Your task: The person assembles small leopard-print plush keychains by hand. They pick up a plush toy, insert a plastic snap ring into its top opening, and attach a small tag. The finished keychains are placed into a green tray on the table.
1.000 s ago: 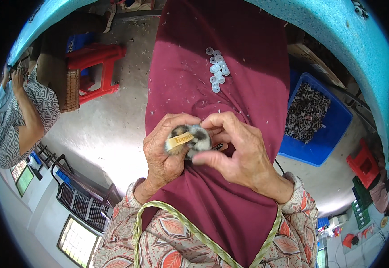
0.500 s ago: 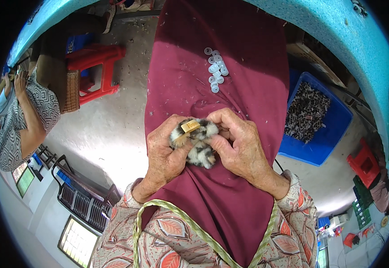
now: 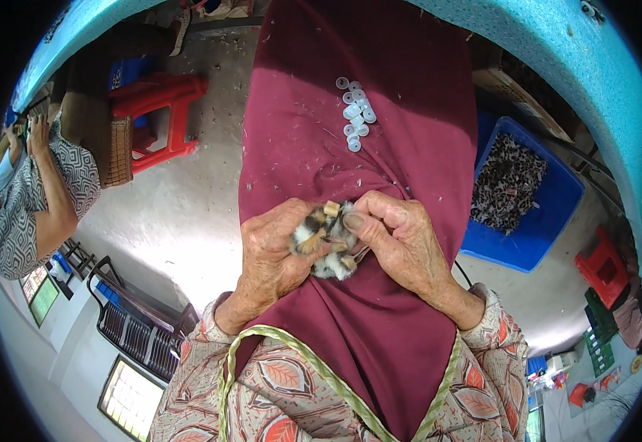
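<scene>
Between my hands, above my lap, is a small fluffy plush piece (image 3: 333, 267) in white, black and tan, with a yellow fabric tag (image 3: 331, 209) at its top. My left hand (image 3: 271, 250) grips its left side, fingers curled behind the fur. With thumb and bent forefinger, my right hand (image 3: 397, 239) pinches its right edge. The fingertips are partly hidden by the fur. On the maroon apron (image 3: 291, 125) over my lap, beyond my hands, lies a small cluster of translucent white plastic discs (image 3: 354, 110) with center holes.
At the right, a blue bin (image 3: 516, 250) holds many black-and-white furry pieces (image 3: 509, 177). A light-blue table edge (image 3: 542, 51) curves across the top. A red stool (image 3: 166, 110) stands at the left near a seated person (image 3: 48, 177) in a patterned garment. Another red stool (image 3: 602, 269) is far right.
The plush piece has been turned and squeezed, so its tag now shows edge-on. My right thumb has moved up onto the fur near the tag.
</scene>
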The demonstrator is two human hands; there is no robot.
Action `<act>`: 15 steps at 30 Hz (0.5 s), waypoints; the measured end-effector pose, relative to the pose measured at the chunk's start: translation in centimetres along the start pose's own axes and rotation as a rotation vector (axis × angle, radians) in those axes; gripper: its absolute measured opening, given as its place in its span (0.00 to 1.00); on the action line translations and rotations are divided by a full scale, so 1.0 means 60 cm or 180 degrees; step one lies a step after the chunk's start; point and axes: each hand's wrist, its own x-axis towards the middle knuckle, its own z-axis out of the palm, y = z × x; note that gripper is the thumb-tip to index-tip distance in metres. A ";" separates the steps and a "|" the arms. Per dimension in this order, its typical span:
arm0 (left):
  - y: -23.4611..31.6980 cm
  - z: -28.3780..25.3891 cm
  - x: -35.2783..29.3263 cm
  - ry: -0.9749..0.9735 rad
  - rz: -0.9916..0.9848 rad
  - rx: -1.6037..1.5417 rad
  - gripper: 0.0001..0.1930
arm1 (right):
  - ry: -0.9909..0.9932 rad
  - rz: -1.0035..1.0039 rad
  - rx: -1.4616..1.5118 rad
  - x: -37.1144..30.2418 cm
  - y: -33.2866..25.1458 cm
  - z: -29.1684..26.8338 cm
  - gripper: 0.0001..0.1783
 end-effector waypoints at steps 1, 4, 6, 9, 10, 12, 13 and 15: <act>0.000 0.001 0.000 0.0004 -0.0011 -0.0025 0.16 | -0.0013 -0.0009 -0.0007 -0.002 -0.001 0.001 0.09; -0.001 0.005 0.001 -0.0023 0.0019 -0.0008 0.16 | -0.0025 -0.0092 -0.0090 -0.011 -0.004 0.005 0.11; -0.005 0.005 0.000 -0.0088 0.0109 0.0127 0.16 | -0.0013 -0.0216 -0.0221 -0.014 -0.009 0.005 0.12; -0.018 0.007 0.004 -0.0333 -0.0272 -0.0381 0.17 | 0.0170 -0.0231 0.0089 -0.011 0.001 0.009 0.11; -0.025 0.008 0.003 -0.0355 -0.0372 -0.0664 0.17 | 0.0160 -0.0250 0.0104 -0.008 0.004 0.008 0.11; -0.038 0.008 0.002 -0.0403 -0.0582 -0.1231 0.18 | 0.0140 -0.0278 0.0139 0.002 0.010 0.005 0.11; -0.040 0.006 0.002 -0.0408 -0.0587 -0.1300 0.18 | 0.0158 -0.0305 0.0106 0.003 0.011 0.006 0.11; -0.041 0.005 0.001 -0.0423 -0.0595 -0.1452 0.19 | 0.0201 -0.0351 0.0031 0.004 0.012 0.008 0.12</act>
